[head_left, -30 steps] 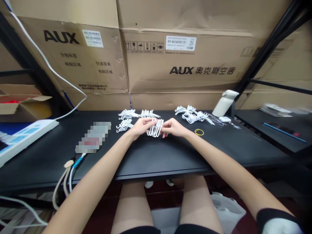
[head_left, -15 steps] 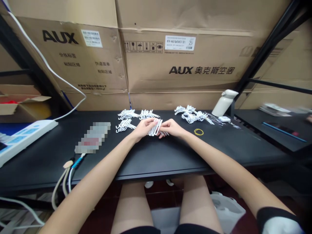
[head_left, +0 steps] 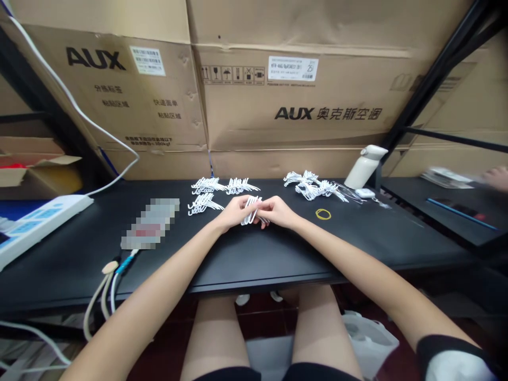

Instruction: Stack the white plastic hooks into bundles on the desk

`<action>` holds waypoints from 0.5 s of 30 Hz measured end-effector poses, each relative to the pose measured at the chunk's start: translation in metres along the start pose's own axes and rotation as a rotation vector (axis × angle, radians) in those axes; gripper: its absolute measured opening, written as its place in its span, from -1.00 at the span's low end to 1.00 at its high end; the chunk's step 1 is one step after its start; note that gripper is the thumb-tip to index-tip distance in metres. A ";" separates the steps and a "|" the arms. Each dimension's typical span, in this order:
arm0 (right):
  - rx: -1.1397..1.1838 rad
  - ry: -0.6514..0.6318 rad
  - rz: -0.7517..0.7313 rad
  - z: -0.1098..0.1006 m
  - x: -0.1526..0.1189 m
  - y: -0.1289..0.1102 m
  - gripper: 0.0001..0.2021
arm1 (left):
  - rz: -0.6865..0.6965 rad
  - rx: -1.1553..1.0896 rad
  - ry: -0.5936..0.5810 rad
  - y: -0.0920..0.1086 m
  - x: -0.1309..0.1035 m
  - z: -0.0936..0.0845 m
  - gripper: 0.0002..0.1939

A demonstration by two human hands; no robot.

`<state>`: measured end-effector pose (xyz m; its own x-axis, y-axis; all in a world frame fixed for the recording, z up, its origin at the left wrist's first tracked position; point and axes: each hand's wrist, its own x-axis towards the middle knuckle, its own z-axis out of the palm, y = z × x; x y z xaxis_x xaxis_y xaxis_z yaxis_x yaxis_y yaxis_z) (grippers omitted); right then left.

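A small bundle of white hooks (head_left: 250,211) is held between my two hands above the black table (head_left: 254,254). My left hand (head_left: 233,212) is closed round its left side. From the right, the fingers of my right hand (head_left: 275,211) pinch the same bundle, and they partly hide it. Beyond and left of my hands lie three groups of white hooks (head_left: 204,203). More white hooks in tangled bunches (head_left: 309,185) lie at the back right. A yellow rubber band (head_left: 323,214) rests to the right of my right hand.
At the back right stand a white bottle (head_left: 363,168) and a small white case (head_left: 364,193). A blurred phone-like object (head_left: 153,225) with cables and a power strip (head_left: 43,225) lie left. Another person's hand (head_left: 497,178) shows at the far right.
My right hand has moved slightly left, closer to my left hand, and the held hooks show higher between the fingers. Another person's hand has come further into view at the right edge.
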<state>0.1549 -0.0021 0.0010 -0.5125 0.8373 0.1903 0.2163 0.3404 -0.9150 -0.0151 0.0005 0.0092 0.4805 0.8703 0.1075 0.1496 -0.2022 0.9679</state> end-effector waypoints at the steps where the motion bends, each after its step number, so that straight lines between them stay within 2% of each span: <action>1: -0.018 0.001 0.000 0.001 0.000 0.000 -0.72 | -0.007 -0.007 -0.017 -0.001 0.000 -0.001 -0.59; 4: -0.058 -0.001 -0.021 0.001 -0.001 0.000 -0.67 | -0.010 -0.034 -0.045 -0.001 0.002 -0.003 -0.61; 10: -0.083 -0.085 -0.052 -0.002 -0.003 -0.009 -0.57 | 0.026 -0.041 0.026 0.003 0.003 -0.006 -0.60; 15: -0.083 -0.048 -0.057 0.000 -0.003 -0.008 -0.56 | 0.044 -0.029 0.020 0.002 0.002 -0.005 -0.61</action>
<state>0.1547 -0.0075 0.0072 -0.5651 0.7945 0.2225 0.2529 0.4234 -0.8699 -0.0184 0.0040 0.0125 0.4690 0.8695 0.1546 0.1035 -0.2279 0.9682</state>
